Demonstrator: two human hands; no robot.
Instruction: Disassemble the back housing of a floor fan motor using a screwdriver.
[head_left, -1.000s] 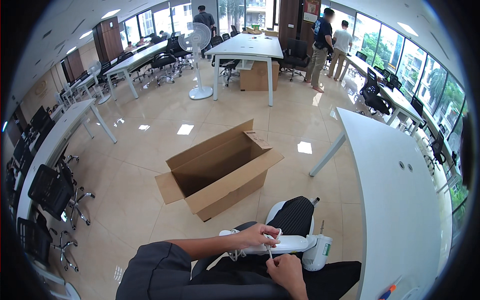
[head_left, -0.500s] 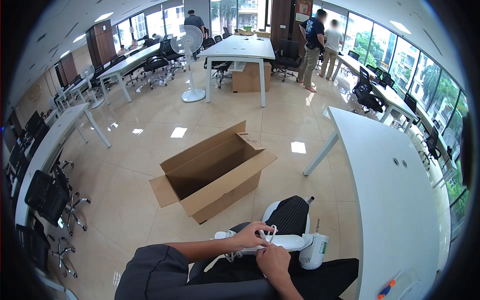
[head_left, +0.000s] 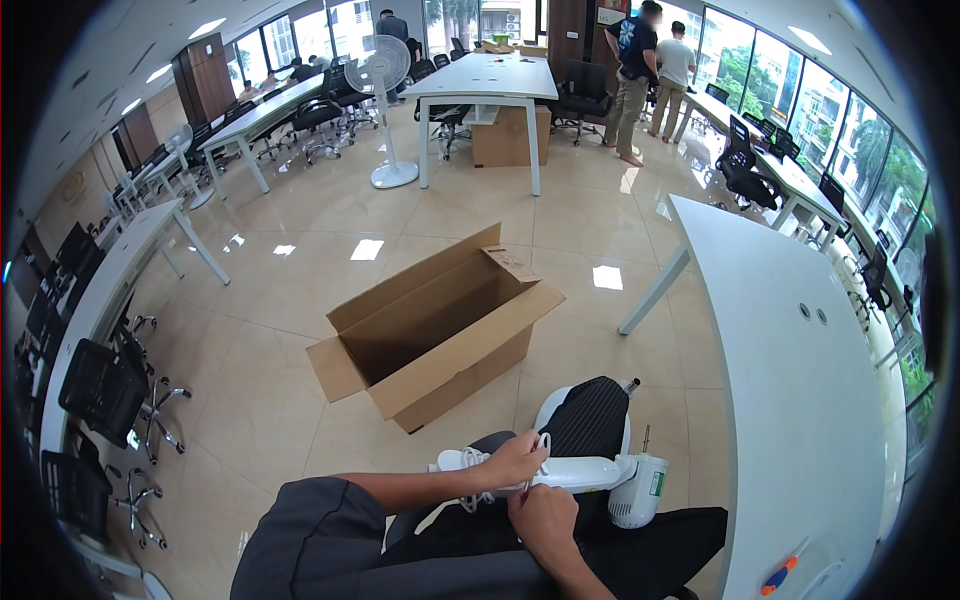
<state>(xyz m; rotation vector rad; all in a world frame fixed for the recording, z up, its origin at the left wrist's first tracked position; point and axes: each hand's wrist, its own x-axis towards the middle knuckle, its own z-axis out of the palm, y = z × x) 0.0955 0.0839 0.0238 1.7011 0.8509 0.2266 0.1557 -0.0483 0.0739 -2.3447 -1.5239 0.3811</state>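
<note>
A white fan body, its motor housing [head_left: 638,492] carrying a bare metal shaft, lies across my lap. Its white neck [head_left: 580,473] runs leftward under my hands. White power cord [head_left: 472,482] is looped around the left end of that neck. My left hand [head_left: 515,460] is closed on the cord, and a loop of it rises past the fingers. Just below, my right hand [head_left: 545,515] has its fingers curled in against the cord and neck; its fingertips are partly hidden. Beyond the neck, a black pinstriped piece [head_left: 590,420] covers part of a white round base [head_left: 550,405].
An open cardboard box [head_left: 470,370] stands on the tiled floor ahead. At my right is a white table [head_left: 790,400] with an orange-and-blue screwdriver [head_left: 778,577]. Office chairs [head_left: 105,385] line the left desks. A standing fan [head_left: 385,110] and several people are farther back.
My left hand's fingers have closed further around the cord, and its loop has shifted slightly. The right hand stays close below. The whole view has moved a little.
</note>
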